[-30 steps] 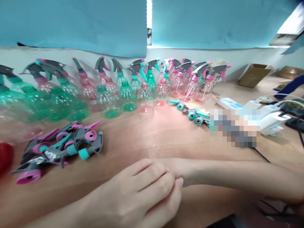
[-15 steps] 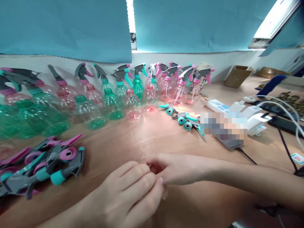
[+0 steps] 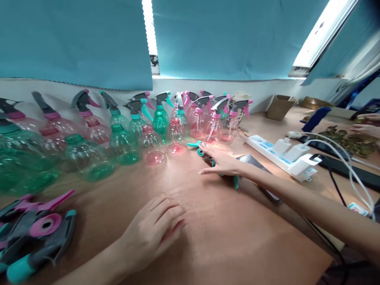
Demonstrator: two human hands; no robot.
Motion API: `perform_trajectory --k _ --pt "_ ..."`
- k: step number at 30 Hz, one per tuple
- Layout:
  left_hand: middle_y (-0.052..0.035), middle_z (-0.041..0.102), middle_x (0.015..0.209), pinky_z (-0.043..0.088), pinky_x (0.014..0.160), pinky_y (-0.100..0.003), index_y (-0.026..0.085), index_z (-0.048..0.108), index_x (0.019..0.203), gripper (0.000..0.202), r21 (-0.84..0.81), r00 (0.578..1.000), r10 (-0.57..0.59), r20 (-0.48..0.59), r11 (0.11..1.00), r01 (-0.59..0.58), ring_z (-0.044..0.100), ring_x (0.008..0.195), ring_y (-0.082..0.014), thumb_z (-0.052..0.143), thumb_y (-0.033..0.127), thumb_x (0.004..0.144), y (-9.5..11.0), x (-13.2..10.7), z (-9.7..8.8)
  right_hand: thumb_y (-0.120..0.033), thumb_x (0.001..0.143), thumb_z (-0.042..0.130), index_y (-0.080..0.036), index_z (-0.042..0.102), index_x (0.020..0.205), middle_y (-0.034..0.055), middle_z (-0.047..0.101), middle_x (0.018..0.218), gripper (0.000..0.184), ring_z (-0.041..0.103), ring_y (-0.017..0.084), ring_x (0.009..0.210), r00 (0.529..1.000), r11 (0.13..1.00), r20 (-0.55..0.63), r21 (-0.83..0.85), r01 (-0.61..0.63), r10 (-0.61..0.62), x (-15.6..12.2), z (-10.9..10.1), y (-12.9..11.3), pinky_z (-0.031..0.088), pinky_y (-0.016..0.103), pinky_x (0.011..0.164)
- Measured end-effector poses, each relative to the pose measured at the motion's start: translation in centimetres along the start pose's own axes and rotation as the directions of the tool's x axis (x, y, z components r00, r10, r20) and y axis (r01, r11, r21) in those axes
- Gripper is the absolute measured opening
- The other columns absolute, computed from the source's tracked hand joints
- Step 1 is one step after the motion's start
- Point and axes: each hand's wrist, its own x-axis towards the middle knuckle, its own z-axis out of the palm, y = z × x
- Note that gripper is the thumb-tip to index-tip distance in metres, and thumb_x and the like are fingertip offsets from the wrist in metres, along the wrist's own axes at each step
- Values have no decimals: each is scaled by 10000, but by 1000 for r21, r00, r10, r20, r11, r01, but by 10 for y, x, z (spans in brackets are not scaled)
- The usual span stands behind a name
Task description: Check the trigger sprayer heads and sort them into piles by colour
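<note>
My right hand (image 3: pixel 221 159) reaches over a small group of grey and teal spray heads, its fingers stretched out and apart. One teal-collared spray head (image 3: pixel 201 152) shows by its fingertips; the others are partly hidden under the hand. My left hand (image 3: pixel 156 227) rests low on the brown tabletop (image 3: pixel 213 221), fingers together and curled down, with nothing showing in it. Left of it lies a pile of pink, teal and grey spray heads (image 3: pixel 44 225). Open-necked bottles stand beyond, among them a pink one (image 3: pixel 152 146) and a green one (image 3: pixel 124 144).
Bottles with spray heads fitted, such as a pink one (image 3: pixel 214 122), line the wall. At right are a phone (image 3: pixel 252 161), a white power strip (image 3: pixel 264 146) with plugs and cables, and a cardboard box (image 3: pixel 280 107). Another person's hand (image 3: pixel 368 128) shows at the far right.
My hands were together at the front; now they are apart. The right has moved forward to the teal spray heads, and the left stays low on the table. The view has shifted right.
</note>
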Motion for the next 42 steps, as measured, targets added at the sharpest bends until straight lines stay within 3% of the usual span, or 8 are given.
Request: perform_trajectory --k 5,10,14,20,24,31,38,42 --pt "-54 583 848 494 704 -271 166 531 1015 149 -60 994 -107 2 992 107 544 796 -157 480 103 891 -10 -2 5 -345 899 535 -193 503 1239 100 491 1296 374 522 252 1109 999 1000 -33 9 26 -26 1 10 -13 438 491 912" --pt "-25 579 862 482 723 -260 191 515 1005 128 -21 975 -220 -6 975 220 564 808 -148 483 137 894 -15 -2 3 -531 806 594 -181 423 1333 140 440 1372 656 375 287 1277 999 998 -35 62 29 -27 -13 18 -38 327 490 1039" --pt "-10 584 867 479 706 -258 206 507 1006 117 13 959 -285 -5 959 285 577 781 -146 474 172 899 -18 -3 4 -597 785 569 -163 405 1349 168 436 1375 730 384 292 1269 999 995 -34 92 43 -40 -32 21 -66 333 500 1035" --pt "-42 549 1026 499 786 -315 220 491 1094 188 49 900 -435 23 900 433 582 906 -181 474 270 913 -24 -2 5 -596 751 615 -156 416 1337 114 472 1367 760 406 200 1272 966 953 11 168 253 -258 -43 25 -99 380 345 1034" --pt "-83 494 1157 452 926 -392 203 484 1178 296 120 900 -436 3 894 432 505 1092 -231 501 309 902 -23 -1 3 -517 801 606 -155 472 1260 115 530 1311 600 443 186 1250 944 931 -53 157 331 -327 -34 21 -94 382 345 1038" --pt "-122 549 1195 448 916 -446 160 506 1203 337 271 938 -326 119 919 285 514 1100 -270 522 242 876 -26 -3 7 -492 865 521 -180 490 1295 188 422 1397 532 379 329 1296 982 981 -7 -23 191 -191 -47 19 -80 378 539 1002" --pt "-96 616 1084 474 845 -402 170 585 1130 247 298 946 -256 199 935 191 567 972 -241 504 249 909 -15 -9 -1 -322 925 453 -151 566 1227 166 511 1316 365 455 290 1239 985 980 -16 -99 171 -173 -21 31 -59 392 484 1008" --pt "-87 608 1001 465 784 -388 203 618 1098 250 251 930 -312 196 932 260 557 911 -235 507 299 897 -2 -13 -21 -297 916 470 -193 640 1116 116 591 1232 283 579 254 1082 979 977 -55 -93 192 -197 -4 21 -49 484 434 899"
